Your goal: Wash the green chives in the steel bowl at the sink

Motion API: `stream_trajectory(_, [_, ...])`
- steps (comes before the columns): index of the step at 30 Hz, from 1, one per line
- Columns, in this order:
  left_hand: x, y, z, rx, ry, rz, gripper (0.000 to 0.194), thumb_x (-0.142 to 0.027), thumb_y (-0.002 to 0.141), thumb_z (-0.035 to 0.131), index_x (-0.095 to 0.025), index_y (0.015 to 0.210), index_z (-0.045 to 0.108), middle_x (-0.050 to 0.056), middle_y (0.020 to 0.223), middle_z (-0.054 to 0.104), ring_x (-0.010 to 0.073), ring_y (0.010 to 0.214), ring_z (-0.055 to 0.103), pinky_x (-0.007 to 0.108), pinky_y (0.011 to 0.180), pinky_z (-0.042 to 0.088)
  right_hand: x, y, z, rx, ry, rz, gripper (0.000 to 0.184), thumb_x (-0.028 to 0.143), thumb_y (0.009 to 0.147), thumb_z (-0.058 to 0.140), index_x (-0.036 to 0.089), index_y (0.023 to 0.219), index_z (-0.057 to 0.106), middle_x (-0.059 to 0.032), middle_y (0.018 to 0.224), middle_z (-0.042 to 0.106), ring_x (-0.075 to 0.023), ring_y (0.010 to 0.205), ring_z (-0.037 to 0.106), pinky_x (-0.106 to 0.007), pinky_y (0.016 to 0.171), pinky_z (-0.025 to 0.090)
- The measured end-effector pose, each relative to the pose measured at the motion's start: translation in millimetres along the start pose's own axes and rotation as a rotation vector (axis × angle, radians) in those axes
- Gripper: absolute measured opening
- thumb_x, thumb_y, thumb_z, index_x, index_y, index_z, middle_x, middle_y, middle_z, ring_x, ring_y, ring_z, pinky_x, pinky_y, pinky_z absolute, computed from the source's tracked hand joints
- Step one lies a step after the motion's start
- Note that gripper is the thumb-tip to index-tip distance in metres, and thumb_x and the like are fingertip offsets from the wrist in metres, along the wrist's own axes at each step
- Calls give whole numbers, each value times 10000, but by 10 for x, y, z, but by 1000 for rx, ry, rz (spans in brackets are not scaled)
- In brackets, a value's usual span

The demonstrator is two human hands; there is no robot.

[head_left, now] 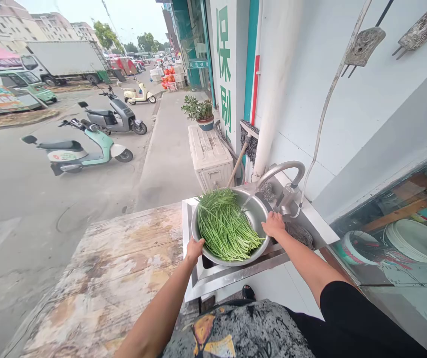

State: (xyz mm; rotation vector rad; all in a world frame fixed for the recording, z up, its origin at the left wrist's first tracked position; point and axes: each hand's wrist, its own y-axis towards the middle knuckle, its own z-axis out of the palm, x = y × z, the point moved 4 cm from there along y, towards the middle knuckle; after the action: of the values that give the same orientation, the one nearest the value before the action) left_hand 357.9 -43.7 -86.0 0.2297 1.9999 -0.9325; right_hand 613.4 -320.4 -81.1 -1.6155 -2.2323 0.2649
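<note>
Head cam: metal basin [257, 210] just R of frame ctr, sitting on the sink [232, 278], w/ a big bunch of long green veg [230, 226] inside, thin stalk ends twd lower R, leafy tips twd upper L. L hand [194, 250] grips basin rim at its lower L, thumb over the edge; R hand [273, 224] holds the rim on the R side, fingers curled at the edge. Curved tap [282, 166] above R, thin stream of water running into basin nr the veg. Wire scourer [268, 192] behind basin nr tap base, dark cloth-like lump [298, 234] beyond R hand, material hard to tell. Wooden worktop [124, 268] w/ worn, patchy surface, lower L, next to sink. Upper ctr: white box [210, 149] w/ potted plants [200, 112] on top, mop [250, 141] leaning nearby. Upper R: 2 plugs [365, 47] hang by the wall, pale hose [327, 99] runs down twd tap. R edge: buckets [418, 241] by the glass. Upper L: street w/ parked scooters [82, 149] and white truck [66, 58]
</note>
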Motion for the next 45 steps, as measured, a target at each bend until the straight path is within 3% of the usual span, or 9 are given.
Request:
stream_trajectory(6, [39, 19, -3, -15, 10, -24, 354, -205, 732, 594, -189, 1078, 519, 30, 838, 646, 121, 609, 610, 214, 534, 491, -42, -44, -3, -23, -15, 10, 684, 390, 900, 472, -1, 1437, 308, -241, 1544, 258, -270, 1477, 65, -393, 1180, -24])
stream_trajectory(9, [79, -24, -31, -42, 0, -34, 328, -205, 742, 595, -183, 1063, 531, 40, 850, 641, 126, 627, 615, 217, 542, 496, 2, -90, -3, -42, -11, -19, 558, 380, 914, 446, 17, 1338, 434, -242, 1491, 361, -253, 1478, 66, -394, 1175, -56])
stream_trajectory(11, [96, -71, -64, -58, -17, -34, 308, -199, 758, 582, -178, 1061, 530, 51, 868, 637, 126, 629, 611, 222, 547, 501, 69, -125, 7, -59, -1, -47, 477, 358, 926, 427, 45, 1283, 482, -230, 1380, 499, -232, 1465, 156, -385, 1168, -93])
stream_trajectory(14, [95, -120, -121, -78, -37, -26, 275, -186, 779, 557, -172, 1052, 527, 58, 860, 637, 129, 623, 607, 224, 541, 498, 160, -177, 44, -79, 29, -39, 387, 309, 934, 414, 69, 1221, 513, -208, 1165, 647, -249, 1321, 444, -408, 1162, -87])
stream_trajectory(18, [30, -117, -188, -88, 9, 25, 268, -172, 764, 574, -170, 1031, 545, 53, 826, 650, 143, 646, 621, 210, 534, 477, 180, -218, 122, -67, 76, 30, 331, 284, 940, 419, 65, 1167, 520, -176, 960, 716, -274, 1050, 647, -472, 1143, 96])
stream_trajectory(21, [-27, -127, -216, -60, 18, 44, 254, -163, 765, 557, -168, 1019, 551, 46, 812, 641, 142, 635, 604, 208, 510, 456, 139, -209, 174, -36, 116, 62, 315, 298, 950, 421, 83, 1160, 514, -187, 1017, 707, -281, 1032, 657, -421, 989, 367])
stream_trajectory(23, [-53, -152, -224, -37, 14, 38, 245, -157, 772, 537, -165, 1016, 545, 40, 794, 626, 138, 610, 581, 210, 488, 441, 106, -192, 197, -18, 139, 80, 313, 314, 957, 420, 96, 1160, 514, -201, 1087, 685, -284, 1031, 660, -364, 841, 450])
stream_trajectory(28, [-82, -195, -235, -40, 40, 53, 232, -146, 761, 538, -156, 993, 541, 34, 771, 624, 137, 606, 569, 211, 475, 424, 72, -176, 231, -7, 185, 97, 317, 337, 973, 412, 113, 1165, 527, -198, 1124, 670, -280, 1040, 657, -313, 733, 463])
stream_trajectory(45, [-12, -111, -186, 10, -20, 22, 173, -121, 758, 540, -176, 918, 503, -68, 527, 477, 86, 405, 438, 185, 380, 319, 65, -197, 237, 16, 221, 129, 346, 352, 978, 395, 103, 1191, 507, -196, 1154, 657, -287, 1072, 639, -320, 751, 459])
